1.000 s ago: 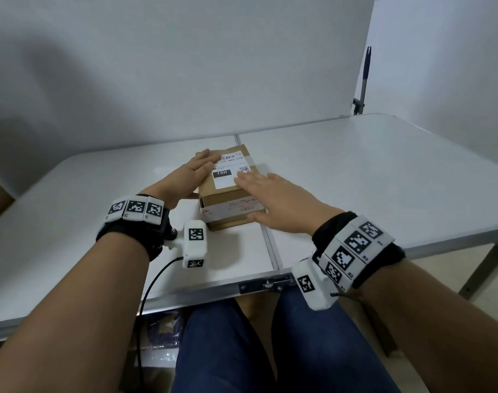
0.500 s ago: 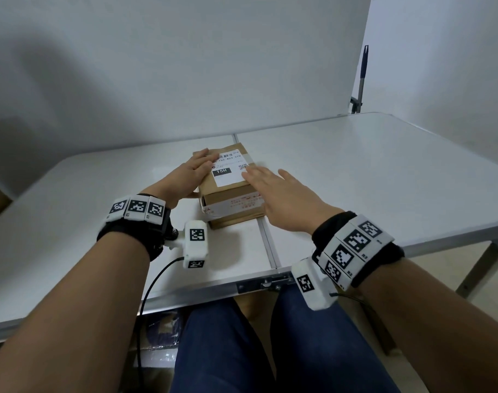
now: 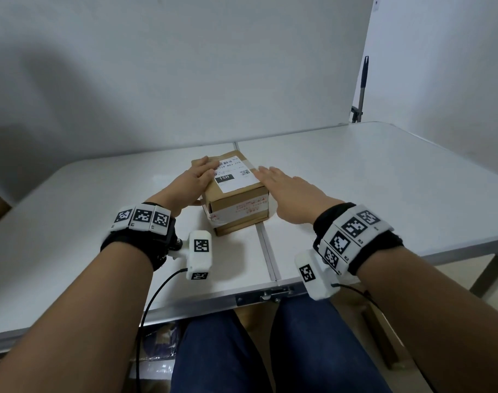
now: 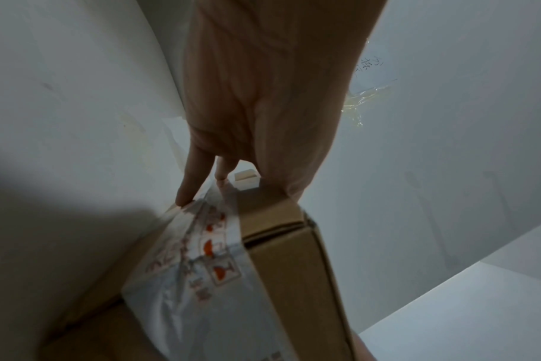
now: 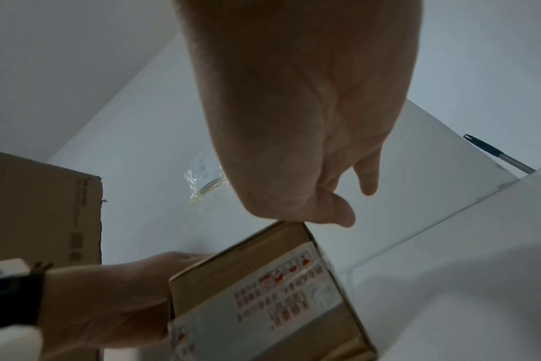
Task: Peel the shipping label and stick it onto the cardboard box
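Note:
A small brown cardboard box (image 3: pixel 236 211) stands near the middle of the white table. The white shipping label (image 3: pixel 233 177), with a barcode and a black "15H" block, lies flat on its top. My left hand (image 3: pixel 191 182) rests against the box's left side, its fairly straight fingers laid over the top edge beside the label. My right hand (image 3: pixel 287 188) is flat with spread fingers at the box's right edge, fingertips just beside the label. In the left wrist view my left hand's fingers (image 4: pixel 192 185) touch the box's (image 4: pixel 287 268) taped edge. Below my right hand (image 5: pixel 294 122) is the box's printed tape (image 5: pixel 281 288).
The folding table (image 3: pixel 384 180) has a centre seam running under the box. A white wall stands close behind. A dark-tipped pole (image 3: pixel 362 89) leans at the back right. A larger cardboard box (image 5: pixel 40 207) shows at the left of the right wrist view.
My right hand has slid rightward off the label to the box's right edge. The left hand and box have stayed put.

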Tool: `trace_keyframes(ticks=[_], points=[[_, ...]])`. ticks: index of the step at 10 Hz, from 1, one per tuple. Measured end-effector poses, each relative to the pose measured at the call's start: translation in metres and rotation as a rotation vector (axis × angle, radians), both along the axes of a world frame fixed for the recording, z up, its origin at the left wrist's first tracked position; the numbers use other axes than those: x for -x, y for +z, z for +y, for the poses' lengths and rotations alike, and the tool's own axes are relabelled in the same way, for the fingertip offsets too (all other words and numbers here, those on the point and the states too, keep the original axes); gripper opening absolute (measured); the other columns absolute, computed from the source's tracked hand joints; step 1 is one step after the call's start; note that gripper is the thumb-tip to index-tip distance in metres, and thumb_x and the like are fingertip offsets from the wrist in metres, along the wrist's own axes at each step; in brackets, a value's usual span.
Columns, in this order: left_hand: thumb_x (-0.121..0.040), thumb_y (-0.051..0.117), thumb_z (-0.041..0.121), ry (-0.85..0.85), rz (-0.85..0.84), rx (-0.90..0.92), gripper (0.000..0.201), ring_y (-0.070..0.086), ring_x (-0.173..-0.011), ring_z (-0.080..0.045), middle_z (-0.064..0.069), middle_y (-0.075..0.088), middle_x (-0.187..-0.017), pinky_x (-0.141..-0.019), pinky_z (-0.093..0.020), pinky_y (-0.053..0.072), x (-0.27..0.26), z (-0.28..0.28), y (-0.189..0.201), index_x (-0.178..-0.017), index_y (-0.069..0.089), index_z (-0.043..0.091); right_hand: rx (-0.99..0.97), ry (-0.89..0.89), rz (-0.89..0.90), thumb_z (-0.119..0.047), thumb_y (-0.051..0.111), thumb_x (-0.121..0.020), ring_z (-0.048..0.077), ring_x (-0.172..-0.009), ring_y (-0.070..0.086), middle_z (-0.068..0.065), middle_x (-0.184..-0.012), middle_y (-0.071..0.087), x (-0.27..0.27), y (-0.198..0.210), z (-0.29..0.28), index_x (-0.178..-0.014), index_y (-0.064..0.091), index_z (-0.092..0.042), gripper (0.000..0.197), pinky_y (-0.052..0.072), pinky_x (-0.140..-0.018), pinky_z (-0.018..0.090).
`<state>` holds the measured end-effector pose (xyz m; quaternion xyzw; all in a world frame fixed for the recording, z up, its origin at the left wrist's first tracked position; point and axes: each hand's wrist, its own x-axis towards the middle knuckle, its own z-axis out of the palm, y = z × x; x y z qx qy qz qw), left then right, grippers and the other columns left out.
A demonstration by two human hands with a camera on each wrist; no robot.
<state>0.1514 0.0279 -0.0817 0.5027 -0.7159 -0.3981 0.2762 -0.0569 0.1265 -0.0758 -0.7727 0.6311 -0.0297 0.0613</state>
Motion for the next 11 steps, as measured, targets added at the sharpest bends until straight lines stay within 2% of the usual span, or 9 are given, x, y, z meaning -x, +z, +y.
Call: trace_keyframes(ticks=[2, 3, 4, 5, 6, 7, 8, 10, 11], points=[[-0.103, 0.037, 0.032, -0.03, 0.0, -0.01, 0.043, 0.036, -0.12, -0.004, 0.019, 0.013, -0.159, -0.069, -0.02, 0.049, -0.004, -0.003, -0.001, -0.146, 0.04, 0.034, -0.06, -0.034, -0.094, 0.005, 0.032, -0.089, 0.016, -0.15, -0.007, 0.003, -0.163, -0.01, 0.005, 0.015, -0.024, -0.154, -0.004, -0.012, 0.076, 0.008, -0.122, 0.037], [-0.102, 0.038, 0.034, -0.065, -0.018, -0.01, 0.043, 0.035, -0.124, -0.004, 0.02, 0.013, -0.158, -0.068, -0.017, 0.049, -0.007, -0.008, 0.0, -0.146, 0.04, 0.033, -0.052, 0.016, -0.195, 0.001, 0.032, -0.094, 0.019, -0.15, 0.007, 0.004, -0.163, 0.005, -0.001, 0.027, -0.036, -0.154, 0.006, -0.013, 0.067, 0.013, -0.12, 0.032], [-0.102, 0.039, 0.036, -0.094, -0.035, -0.018, 0.043, 0.035, -0.127, -0.005, 0.019, 0.015, -0.158, -0.067, -0.015, 0.049, -0.009, -0.016, 0.002, -0.145, 0.04, 0.035, -0.08, 0.024, -0.313, -0.019, 0.032, -0.101, 0.024, -0.139, 0.036, 0.004, -0.156, 0.033, -0.01, 0.037, -0.058, -0.152, 0.023, -0.023, 0.052, 0.03, -0.11, 0.033], [-0.101, 0.04, 0.038, -0.113, -0.042, -0.038, 0.044, 0.034, -0.13, -0.007, 0.019, 0.014, -0.159, -0.068, -0.014, 0.05, -0.01, -0.024, 0.002, -0.145, 0.039, 0.037, -0.148, 0.028, -0.294, -0.041, 0.024, -0.102, 0.022, -0.135, 0.041, 0.001, -0.15, 0.043, -0.018, 0.038, -0.081, -0.149, 0.03, -0.031, 0.049, 0.031, -0.109, 0.035], [-0.101, 0.04, 0.038, -0.119, -0.039, -0.037, 0.044, 0.032, -0.131, -0.005, 0.021, 0.012, -0.159, -0.07, -0.014, 0.05, -0.013, -0.038, 0.0, -0.145, 0.039, 0.039, -0.158, 0.027, -0.288, -0.051, 0.021, -0.099, 0.023, -0.141, 0.035, 0.0, -0.154, 0.037, -0.022, 0.035, -0.099, -0.15, 0.028, -0.026, 0.057, 0.025, -0.113, 0.037], [-0.102, 0.039, 0.036, -0.125, -0.059, -0.025, 0.044, 0.029, -0.136, -0.006, 0.019, 0.008, -0.16, -0.077, -0.023, 0.054, -0.013, -0.058, 0.0, -0.146, 0.038, 0.038, -0.139, 0.036, -0.271, -0.051, 0.022, -0.099, 0.023, -0.142, 0.034, 0.001, -0.154, 0.037, -0.027, 0.036, -0.114, -0.149, 0.03, -0.025, 0.057, 0.026, -0.113, 0.037], [-0.101, 0.041, 0.035, -0.132, -0.109, 0.032, 0.046, 0.028, -0.143, -0.014, 0.017, 0.006, -0.161, -0.095, -0.042, 0.052, -0.009, -0.083, 0.004, -0.147, 0.036, 0.038, -0.129, 0.038, -0.266, -0.048, 0.024, -0.1, 0.022, -0.143, 0.032, 0.002, -0.156, 0.034, -0.027, 0.041, -0.13, -0.15, 0.027, -0.024, 0.055, 0.024, -0.113, 0.035], [-0.102, 0.036, 0.035, -0.143, -0.392, 0.192, 0.045, 0.008, -0.15, -0.014, 0.005, 0.015, -0.162, -0.118, -0.04, 0.02, -0.003, -0.126, 0.006, -0.147, 0.036, 0.037, -0.097, 0.032, -0.212, -0.05, 0.025, -0.099, 0.021, -0.146, 0.025, 0.003, -0.159, 0.026, -0.025, 0.053, -0.165, -0.152, 0.023, -0.018, 0.062, 0.019, -0.116, 0.034], [-0.103, 0.032, 0.035, -0.133, -0.426, 0.192, 0.046, 0.006, -0.15, -0.014, 0.002, 0.013, -0.163, -0.119, -0.036, 0.015, 0.001, -0.133, 0.012, -0.149, 0.034, 0.032, -0.071, 0.033, -0.224, -0.046, 0.026, -0.1, 0.021, -0.146, 0.025, 0.002, -0.159, 0.025, -0.026, 0.058, -0.178, -0.152, 0.023, -0.018, 0.059, 0.019, -0.116, 0.034]])
